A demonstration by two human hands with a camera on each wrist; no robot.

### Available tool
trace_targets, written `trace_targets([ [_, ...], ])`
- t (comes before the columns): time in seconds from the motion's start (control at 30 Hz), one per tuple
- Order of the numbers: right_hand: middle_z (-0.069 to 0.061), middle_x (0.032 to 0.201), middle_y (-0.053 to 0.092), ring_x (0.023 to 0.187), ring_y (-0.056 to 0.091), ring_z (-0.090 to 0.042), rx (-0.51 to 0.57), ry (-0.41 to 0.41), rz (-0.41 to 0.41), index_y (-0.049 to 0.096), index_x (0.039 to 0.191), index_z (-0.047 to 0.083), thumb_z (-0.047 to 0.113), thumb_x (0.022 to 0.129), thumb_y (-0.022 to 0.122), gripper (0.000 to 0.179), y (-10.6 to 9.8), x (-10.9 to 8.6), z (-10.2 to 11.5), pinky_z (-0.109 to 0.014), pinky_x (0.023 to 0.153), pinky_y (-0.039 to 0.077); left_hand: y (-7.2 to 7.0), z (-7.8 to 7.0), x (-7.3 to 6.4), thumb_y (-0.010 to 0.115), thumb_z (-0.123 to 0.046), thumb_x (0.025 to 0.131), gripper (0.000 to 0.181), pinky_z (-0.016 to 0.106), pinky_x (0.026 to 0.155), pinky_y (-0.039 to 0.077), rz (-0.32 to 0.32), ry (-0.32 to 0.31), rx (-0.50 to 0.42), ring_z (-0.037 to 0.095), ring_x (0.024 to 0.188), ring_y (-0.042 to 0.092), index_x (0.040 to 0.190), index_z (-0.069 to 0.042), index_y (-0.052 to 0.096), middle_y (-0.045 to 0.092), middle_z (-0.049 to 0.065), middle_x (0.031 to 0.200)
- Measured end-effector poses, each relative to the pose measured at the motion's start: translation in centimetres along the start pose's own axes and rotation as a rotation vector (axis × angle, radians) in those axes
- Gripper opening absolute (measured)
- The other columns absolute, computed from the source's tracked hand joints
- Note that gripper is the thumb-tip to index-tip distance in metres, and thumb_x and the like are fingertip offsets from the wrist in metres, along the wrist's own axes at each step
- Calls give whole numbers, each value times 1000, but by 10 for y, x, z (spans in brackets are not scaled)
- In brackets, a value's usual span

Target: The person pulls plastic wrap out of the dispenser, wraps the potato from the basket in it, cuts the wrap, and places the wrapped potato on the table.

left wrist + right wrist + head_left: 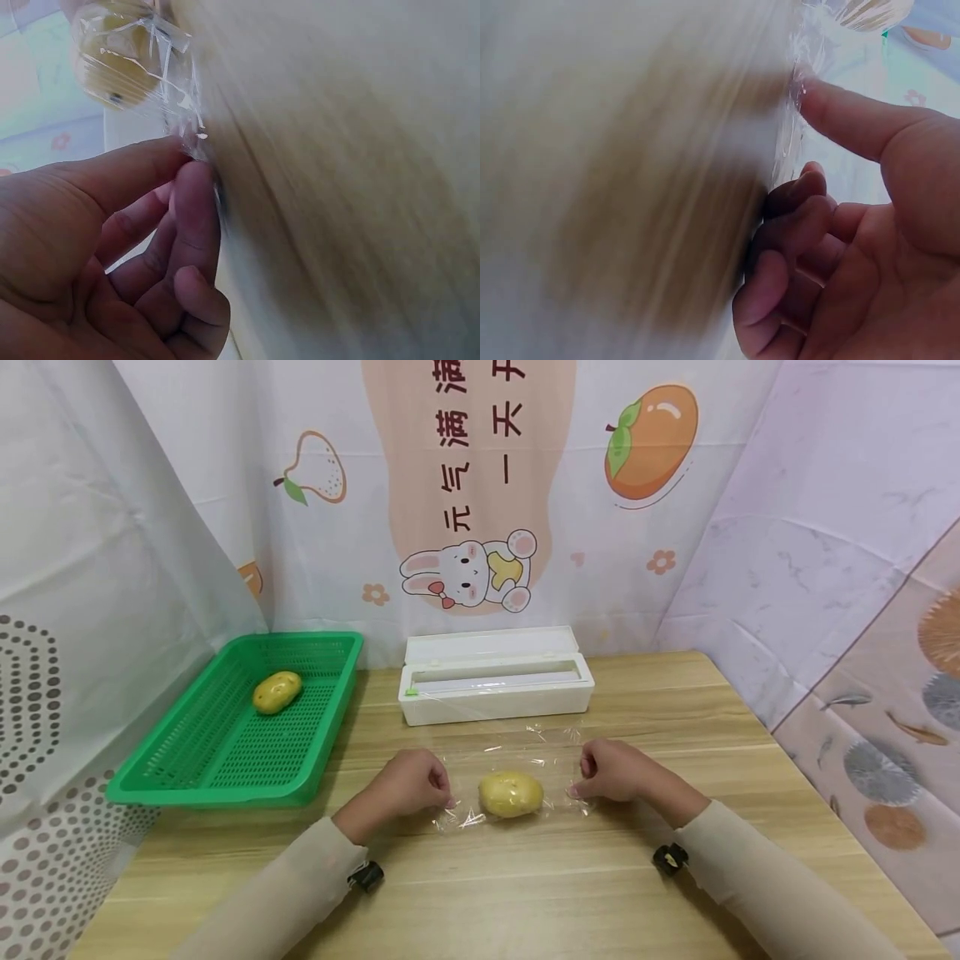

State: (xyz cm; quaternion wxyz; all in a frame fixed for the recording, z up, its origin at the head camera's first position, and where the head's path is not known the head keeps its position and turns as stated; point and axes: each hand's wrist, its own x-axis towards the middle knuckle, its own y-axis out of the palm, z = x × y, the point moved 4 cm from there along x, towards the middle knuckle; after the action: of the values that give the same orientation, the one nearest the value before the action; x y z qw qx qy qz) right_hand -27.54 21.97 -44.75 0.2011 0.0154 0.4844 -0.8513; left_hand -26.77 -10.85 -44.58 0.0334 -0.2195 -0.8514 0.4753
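Note:
A yellow potato (pixel 512 794) lies on the table under a sheet of clear plastic wrap (pixel 468 817), which stretches back toward the white wrap dispenser (pixel 498 700). My left hand (pixel 415 783) is at the left edge of the film; the left wrist view shows thumb and forefinger pinching the wrap beside the potato (pixel 120 64). On the opposite side, my right hand (pixel 617 770) has its thumb (pixel 847 116) on the right edge of the film. Its other fingers are curled, with the film's edge running down to them.
A green plastic basket (pixel 330 727) stands at the left with another potato (pixel 277 692) inside. The dispenser sits at the back with its lid raised and a roll showing. Patterned curtains hang behind the wooden table (pixel 480 893) and at both sides.

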Motion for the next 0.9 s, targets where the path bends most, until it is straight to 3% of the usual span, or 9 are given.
trace_targets([
  [0.3,1,70,54,66,51,-15,4,-11,-12,57,77,13,38,78,91,42,-2,-8,-1,-31,60,41,1,-8,-9,88,-22,82,22,29,65,47,5,88,63,7,67,55,65,-25,74,63,-16,63],
  [0.67,3,69,53,66,50,-14,-6,-72,-40,57,76,14,38,76,92,42,-2,-13,-1,-30,61,41,1,-7,-15,87,-20,84,18,28,63,48,7,81,65,7,66,56,70,-23,76,65,-16,65],
  [0.9,3,71,54,68,51,-14,34,-80,-15,58,78,13,40,77,91,42,-4,-17,0,-29,61,41,-2,-5,-23,81,-18,89,16,27,61,48,-6,104,43,8,67,55,74,-23,76,64,-15,67],
])
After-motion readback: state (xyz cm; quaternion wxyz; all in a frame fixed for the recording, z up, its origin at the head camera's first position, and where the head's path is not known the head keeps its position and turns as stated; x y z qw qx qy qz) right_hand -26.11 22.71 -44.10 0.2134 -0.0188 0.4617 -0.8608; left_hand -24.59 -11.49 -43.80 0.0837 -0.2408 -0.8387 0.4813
